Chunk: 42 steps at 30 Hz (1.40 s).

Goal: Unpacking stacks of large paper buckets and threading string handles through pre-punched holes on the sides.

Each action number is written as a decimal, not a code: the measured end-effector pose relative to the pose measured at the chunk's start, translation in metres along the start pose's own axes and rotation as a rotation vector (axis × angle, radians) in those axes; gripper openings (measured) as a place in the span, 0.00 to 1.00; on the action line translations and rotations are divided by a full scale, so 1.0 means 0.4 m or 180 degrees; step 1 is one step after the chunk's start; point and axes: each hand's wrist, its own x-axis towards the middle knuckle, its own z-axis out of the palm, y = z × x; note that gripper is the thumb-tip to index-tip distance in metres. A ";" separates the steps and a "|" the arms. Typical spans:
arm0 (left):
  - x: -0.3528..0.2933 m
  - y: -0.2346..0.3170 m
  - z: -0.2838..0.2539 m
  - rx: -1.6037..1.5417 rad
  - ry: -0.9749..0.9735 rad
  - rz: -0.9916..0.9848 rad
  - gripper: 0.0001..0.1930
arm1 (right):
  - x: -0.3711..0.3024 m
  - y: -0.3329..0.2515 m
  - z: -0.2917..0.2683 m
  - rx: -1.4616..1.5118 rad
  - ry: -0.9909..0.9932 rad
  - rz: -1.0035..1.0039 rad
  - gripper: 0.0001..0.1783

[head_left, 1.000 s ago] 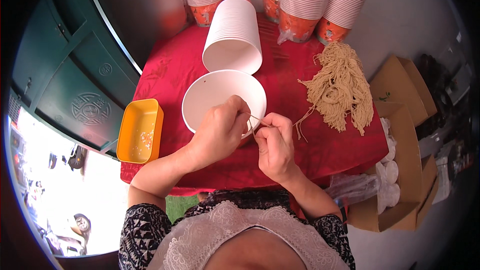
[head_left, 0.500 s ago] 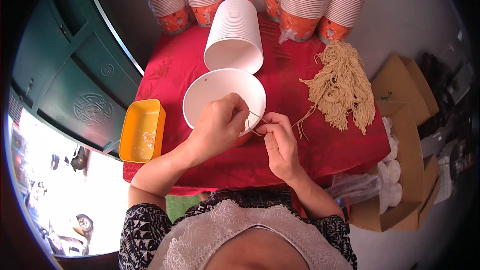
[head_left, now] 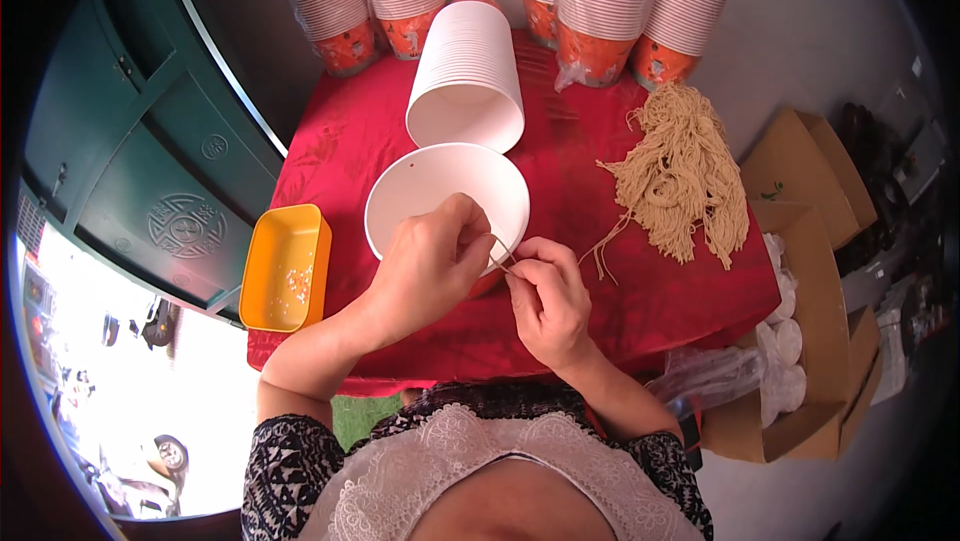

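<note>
Mid-frame, the cord [head_left: 506, 249], presumably light, limp and best gripped near its ends, is pinched by left fingers [head_left: 475, 253] and right fingers [head_left: 546, 259].

The bowl [head_left: 412, 199] is white inside, the strings [head_left: 690, 181] tan, the tablecloth [head_left: 645, 306] red.

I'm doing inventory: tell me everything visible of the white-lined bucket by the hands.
The bucket looks like coated paper: smooth white inside, orange outside where visible, its wide round mouth facing up, a small dark hole near its far-left rim. It sits on the red cloth before the stacked tubs. The left hand and right hand pinch a thin cord at its near-right rim.
</note>
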 end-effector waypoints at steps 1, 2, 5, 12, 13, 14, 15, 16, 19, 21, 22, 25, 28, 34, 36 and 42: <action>-0.004 -0.002 0.000 -0.0001 -0.0005 0.0001 0.05 | 0.000 0.000 0.002 0.0020 0.0061 -0.0037 0.12; -0.008 -0.006 0.000 0.0092 0.0012 0.0119 0.05 | 0.000 0.000 0.003 0.0040 0.0121 -0.0074 0.12; -0.023 -0.004 -0.005 0.0301 0.0027 0.0297 0.06 | -0.002 -0.006 0.003 0.0220 0.0062 0.0197 0.10; -0.038 0.019 -0.013 0.0615 -0.0227 0.0863 0.07 | -0.002 -0.007 0.017 0.0602 0.0087 0.0668 0.07; -0.039 0.023 -0.014 0.0615 -0.0227 0.0870 0.07 | -0.003 -0.013 0.024 0.0872 0.0161 0.0869 0.06; -0.039 0.026 -0.015 0.0618 -0.0226 0.0965 0.06 | -0.004 -0.017 0.030 0.1142 0.0236 0.1069 0.06; -0.040 0.028 -0.015 0.0618 -0.0225 0.1061 0.06 | -0.006 -0.018 0.032 0.1136 0.0239 0.1065 0.06; -0.041 0.029 -0.014 0.0614 -0.0225 0.1069 0.06 | -0.009 -0.016 0.034 0.1135 0.0299 0.1126 0.06; -0.042 0.027 -0.013 0.0575 -0.0190 0.1076 0.06 | -0.008 -0.015 0.040 0.1041 0.0411 0.1082 0.06; -0.043 0.024 -0.014 0.0501 -0.0198 0.1085 0.06 | -0.005 -0.011 0.041 0.0953 0.0461 0.0975 0.06; -0.043 0.023 -0.014 0.0503 -0.0194 0.1084 0.06 | -0.004 -0.006 0.040 0.0790 0.0420 0.0790 0.06; -0.036 0.019 -0.012 0.0369 -0.0148 0.1029 0.06 | 0.000 -0.003 0.033 0.0553 0.0344 0.0554 0.06; -0.027 0.014 -0.013 0.0257 -0.0185 0.0883 0.07 | 0.008 -0.004 0.026 0.0444 0.0304 0.0399 0.06; -0.010 0.004 -0.003 0.0306 -0.0120 0.0943 0.06 | 0.010 -0.008 0.022 0.0451 0.0209 0.0402 0.08; -0.006 0.001 0.004 0.0190 0.0018 0.0742 0.06 | 0.007 -0.006 0.023 0.0459 0.0202 0.0427 0.08; 0.001 -0.006 0.001 0.0138 -0.0173 0.0629 0.08 | -0.009 -0.014 0.023 0.2058 0.0127 0.1898 0.02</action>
